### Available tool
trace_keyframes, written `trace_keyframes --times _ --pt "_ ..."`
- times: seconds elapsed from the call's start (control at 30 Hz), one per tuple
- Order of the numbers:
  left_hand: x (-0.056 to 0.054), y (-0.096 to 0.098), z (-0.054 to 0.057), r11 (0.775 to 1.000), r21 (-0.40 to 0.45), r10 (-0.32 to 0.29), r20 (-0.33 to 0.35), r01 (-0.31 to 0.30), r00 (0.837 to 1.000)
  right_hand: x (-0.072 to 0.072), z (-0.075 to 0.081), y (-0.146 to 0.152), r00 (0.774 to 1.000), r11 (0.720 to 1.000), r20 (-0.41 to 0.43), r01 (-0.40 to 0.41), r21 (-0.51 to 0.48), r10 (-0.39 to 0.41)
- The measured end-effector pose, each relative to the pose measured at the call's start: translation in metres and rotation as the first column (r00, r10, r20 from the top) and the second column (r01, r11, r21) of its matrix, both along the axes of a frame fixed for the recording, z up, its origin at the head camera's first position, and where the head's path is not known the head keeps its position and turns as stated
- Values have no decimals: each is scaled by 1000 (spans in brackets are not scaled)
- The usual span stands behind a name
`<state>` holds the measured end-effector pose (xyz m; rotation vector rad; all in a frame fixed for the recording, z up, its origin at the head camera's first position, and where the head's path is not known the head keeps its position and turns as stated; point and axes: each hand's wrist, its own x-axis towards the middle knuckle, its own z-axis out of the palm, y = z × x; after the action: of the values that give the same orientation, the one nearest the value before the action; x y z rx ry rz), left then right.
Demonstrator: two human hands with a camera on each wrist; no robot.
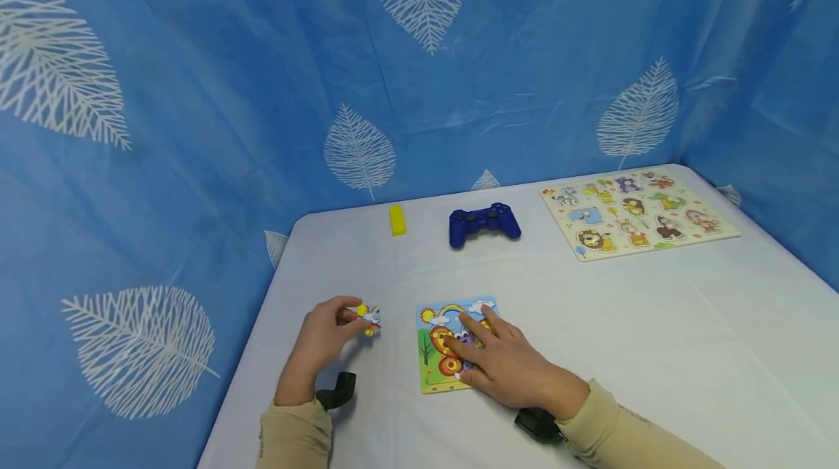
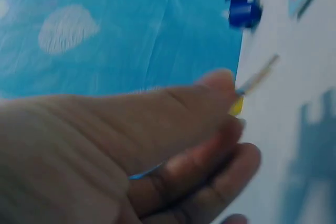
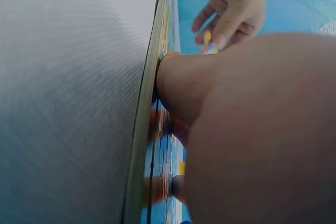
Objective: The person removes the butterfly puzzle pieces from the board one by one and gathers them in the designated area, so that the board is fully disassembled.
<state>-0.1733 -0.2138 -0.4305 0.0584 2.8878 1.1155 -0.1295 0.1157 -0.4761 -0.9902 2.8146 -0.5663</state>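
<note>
We see a blue curtain (image 1: 511, 90) with white leaves behind the white-covered bench (image 1: 629, 330); at the bench's far right lies a pale animal board (image 1: 639, 214); near the front, our right hand (image 1: 501, 363) is spread, fingers apart, resting on a picture puzzle and gripping nothing; our left hand (image 1: 326, 329) is nearly closed in a pinch; the picture puzzle (image 1: 435, 352), showing a butterfly, lies flat partly under the right hand; a blue game controller (image 1: 483, 221) sits farther back; the thin colourful piece (image 1: 373, 318) is between our left thumb and fingers, left of the puzzle; a yellow block (image 1: 398, 221) lies left of the controller.
</note>
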Motion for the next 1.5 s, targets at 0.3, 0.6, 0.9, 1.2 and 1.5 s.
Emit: trace_keyframes --times 0.3,0.6,0.9,1.2,1.5 --pt "-2 -36 6 995 -72 82 187 -70 979 1 3 -1 1000 1000 29 7 -2 -7" --pt "-4 -46 -1 990 -79 134 216 -119 967 1 3 -2 1000 1000 21 -2 -9 2" --pt "-5 -45 -3 984 -89 168 200 -153 965 0 6 -5 999 1000 50 -5 -11 6" --pt "-12 -32 -2 981 -91 185 213 -169 959 2 2 3 998 999 47 31 -9 -31" --pt "-11 -36 -6 966 -192 207 174 -173 963 1 2 -2 999 1000 38 11 -2 -11"
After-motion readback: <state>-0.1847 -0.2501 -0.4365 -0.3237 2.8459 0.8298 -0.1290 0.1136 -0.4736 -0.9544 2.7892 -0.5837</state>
